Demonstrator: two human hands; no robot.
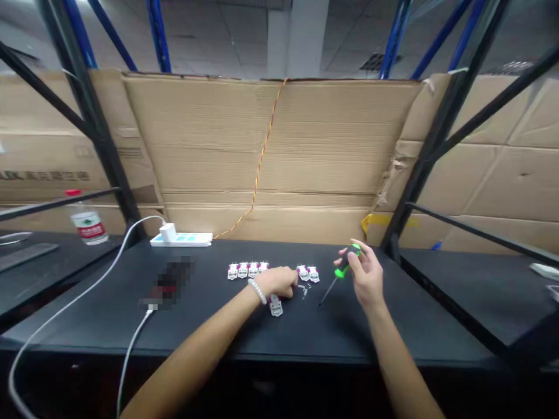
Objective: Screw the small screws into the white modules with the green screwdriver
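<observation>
My right hand [367, 276] grips a screwdriver [343, 266] with a green and black handle. Its thin shaft slants down to the left, the tip close to the black tabletop. My left hand [279, 281], with a beaded bracelet at the wrist, is closed low over the table; whatever its fingers hold is hidden. Just below it a small white and purple plastic part [275, 306] shows, partly covered by the hand. Several similar white and purple parts [243, 270] stand in a row left of that hand. Two more parts [308, 273] lie right of it, near tiny clear pieces [304, 291].
A white power strip [192, 239] with a plugged-in charger [167, 232] sits at the back left. Its white cable [94, 285] loops over the table. A pixelated dark object [168, 285] lies at left. Cardboard [327, 151] and black posts [430, 145] bound the table; a bottle [89, 224] stands beyond.
</observation>
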